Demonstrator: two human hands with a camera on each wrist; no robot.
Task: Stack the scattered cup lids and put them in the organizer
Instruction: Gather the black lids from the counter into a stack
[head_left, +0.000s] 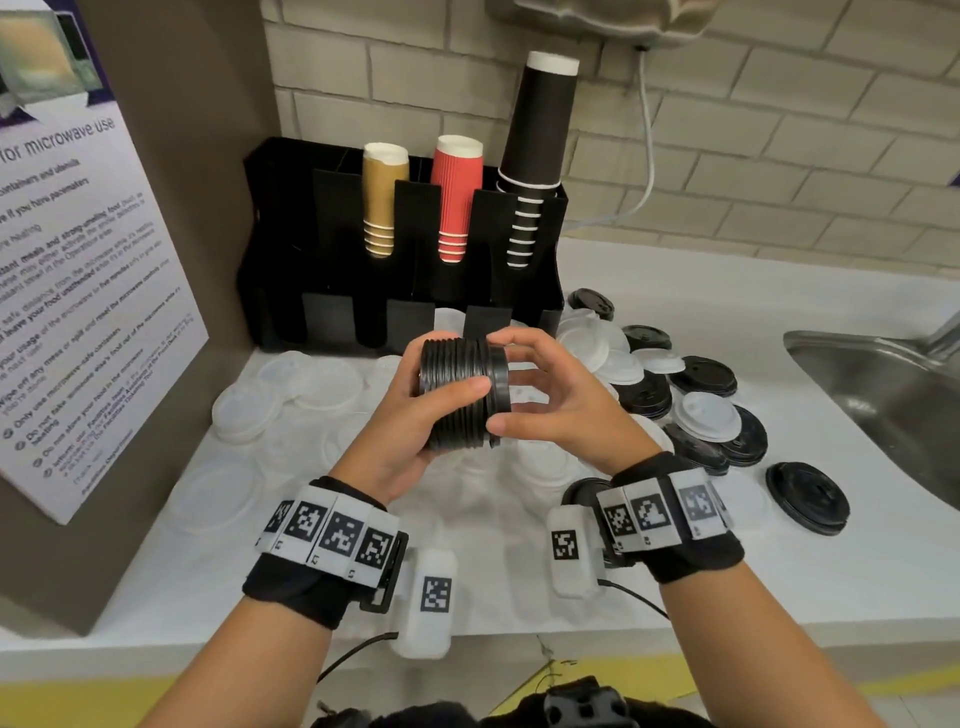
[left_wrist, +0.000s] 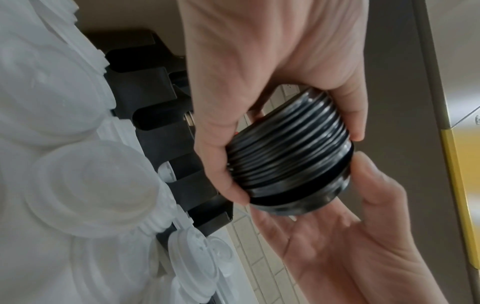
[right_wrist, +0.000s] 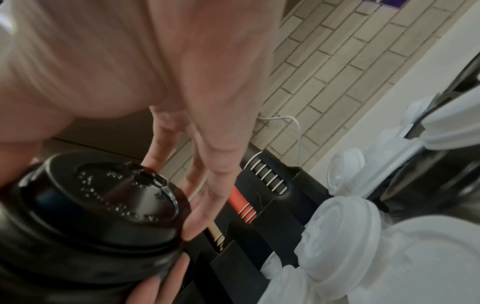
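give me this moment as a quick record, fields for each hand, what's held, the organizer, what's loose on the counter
left hand: left hand grips the stack of black lids around its side
right hand: right hand pinches the end lid on the stack's right end, thumb below and fingers on top
stack pose: held on its side above the counter
organizer: black organizer at the back holds gold, red and black cup stacks
loose lids: clear lids at left, white lids and black lids at right
sink: steel sink at far right

I read on poster (head_left: 78, 291) at left: "for microwave use", "five minutes"; smaller lines too blurred. Lid (right_wrist: 116, 197) embossing illegible. Wristband (head_left: 332, 535) tags: square codes only.
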